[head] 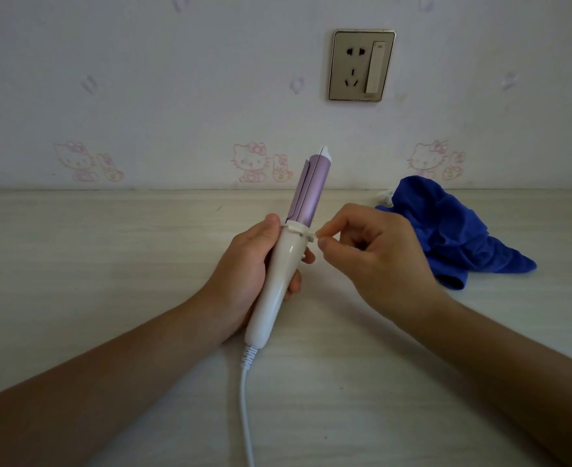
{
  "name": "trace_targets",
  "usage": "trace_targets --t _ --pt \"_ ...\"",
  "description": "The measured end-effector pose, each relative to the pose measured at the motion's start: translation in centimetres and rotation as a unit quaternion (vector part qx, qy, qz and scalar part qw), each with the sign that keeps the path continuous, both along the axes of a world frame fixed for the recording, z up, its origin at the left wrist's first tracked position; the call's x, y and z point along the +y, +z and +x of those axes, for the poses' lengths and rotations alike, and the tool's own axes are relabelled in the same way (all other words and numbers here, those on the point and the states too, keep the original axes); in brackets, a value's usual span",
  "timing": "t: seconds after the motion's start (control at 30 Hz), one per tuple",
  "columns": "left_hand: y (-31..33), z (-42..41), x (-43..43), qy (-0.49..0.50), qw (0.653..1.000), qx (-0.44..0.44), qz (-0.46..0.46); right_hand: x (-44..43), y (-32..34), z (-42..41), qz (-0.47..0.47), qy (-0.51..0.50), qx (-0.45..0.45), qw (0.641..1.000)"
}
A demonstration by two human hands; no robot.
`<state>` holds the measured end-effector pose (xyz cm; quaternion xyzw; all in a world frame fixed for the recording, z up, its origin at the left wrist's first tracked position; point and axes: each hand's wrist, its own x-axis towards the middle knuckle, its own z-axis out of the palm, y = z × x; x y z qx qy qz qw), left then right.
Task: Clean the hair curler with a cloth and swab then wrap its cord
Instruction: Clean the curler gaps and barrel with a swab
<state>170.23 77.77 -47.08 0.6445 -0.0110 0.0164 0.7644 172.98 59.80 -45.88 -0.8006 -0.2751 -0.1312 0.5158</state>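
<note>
While left hand (244,267) grips the white-and-purple plastic hair curler (286,257) at centre, right hand (375,254) pinches what looks like a thin white swab (318,234) at its collar. Suggest short light strokes while rotating the curler. Crumpled blue cloth (453,230) sits far right; white cord (244,399) trails near.

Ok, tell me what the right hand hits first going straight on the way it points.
Probably the white collar of the hair curler: the right hand, pinching a small swab, points left at it, the tip about touching.
</note>
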Motion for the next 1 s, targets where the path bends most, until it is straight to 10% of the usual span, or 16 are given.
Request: trace_targets --t 1.0 --pt "-0.1 0.4 1.0 -0.039 0.998 0.028 -0.026 -0.1 -0.4 -0.4 0.012 0.048 0.003 0.999"
